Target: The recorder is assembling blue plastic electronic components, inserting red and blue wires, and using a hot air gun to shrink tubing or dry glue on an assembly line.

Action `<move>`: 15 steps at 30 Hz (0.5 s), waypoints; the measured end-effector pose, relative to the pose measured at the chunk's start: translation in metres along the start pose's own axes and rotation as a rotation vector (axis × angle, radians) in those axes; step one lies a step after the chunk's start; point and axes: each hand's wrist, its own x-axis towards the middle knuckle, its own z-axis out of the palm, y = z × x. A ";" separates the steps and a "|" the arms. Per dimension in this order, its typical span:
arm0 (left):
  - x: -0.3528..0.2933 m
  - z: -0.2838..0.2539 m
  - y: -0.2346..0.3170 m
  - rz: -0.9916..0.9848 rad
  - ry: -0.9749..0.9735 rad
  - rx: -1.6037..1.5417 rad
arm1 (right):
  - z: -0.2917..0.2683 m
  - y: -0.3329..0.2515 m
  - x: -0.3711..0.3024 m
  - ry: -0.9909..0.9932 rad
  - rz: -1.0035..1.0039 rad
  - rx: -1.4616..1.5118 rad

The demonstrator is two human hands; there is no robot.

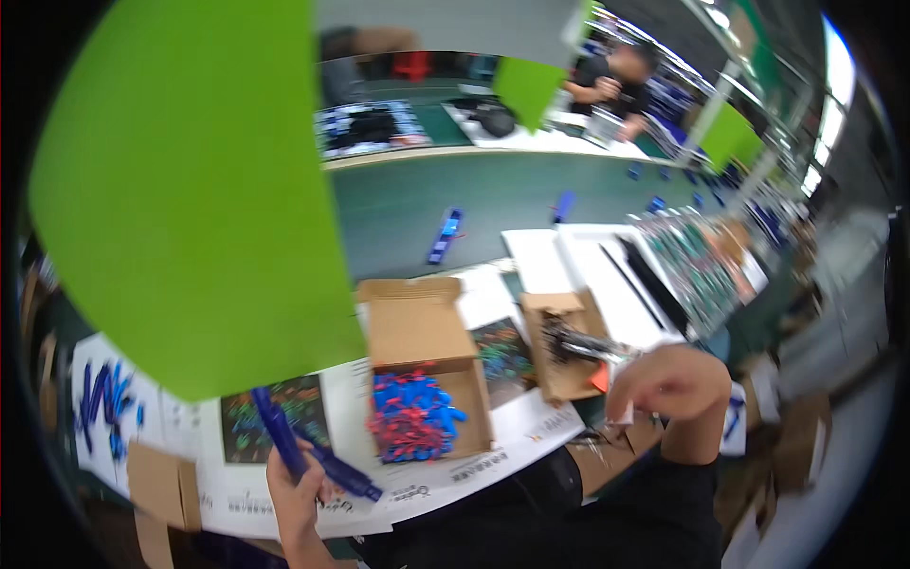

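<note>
My left hand (301, 488), at the lower left over the white sheet, is closed around a long dark blue plastic casing (276, 429). A second dark blue length (349, 476) points right from the same hand; whether the two are joined, I cannot tell. My right hand (671, 381) is raised at the right beside a small cardboard box (590, 387) of dark small parts. Its fingers are bent together, with a small pale bit at the tips too blurred to name. A shiny silvery item (592, 345) lies across that box, close to the hand.
Between my hands stands an open cardboard box (482, 417) of small blue and red parts (412, 415). A green panel (190, 190) rises at the left. Dark blue casings (445, 235) lie on the green belt beyond. A tray of boards (697, 261) is at right; a person (616, 90) sits across.
</note>
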 end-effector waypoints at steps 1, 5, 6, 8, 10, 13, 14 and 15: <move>-0.002 0.009 -0.004 0.012 -0.020 -0.064 | 0.010 0.001 -0.028 -0.201 -0.058 0.172; 0.003 0.033 -0.010 -0.024 -0.300 -0.051 | 0.078 0.036 -0.145 0.923 1.090 -0.039; 0.004 0.038 -0.012 -0.024 -0.345 -0.114 | 0.093 0.057 -0.170 0.992 1.219 -0.304; 0.002 0.049 -0.009 -0.166 -0.226 -0.239 | 0.104 0.102 -0.184 0.970 1.221 -0.146; 0.000 0.050 -0.012 -0.152 -0.185 -0.212 | 0.098 0.116 -0.145 0.953 1.114 0.390; -0.003 0.054 -0.028 -0.113 -0.245 -0.093 | 0.106 0.142 -0.120 0.905 1.125 0.412; -0.006 0.059 -0.028 -0.140 -0.234 -0.103 | 0.113 0.167 -0.125 0.928 1.075 0.396; -0.009 0.058 -0.029 -0.163 -0.228 -0.129 | 0.116 0.181 -0.128 0.940 1.021 0.380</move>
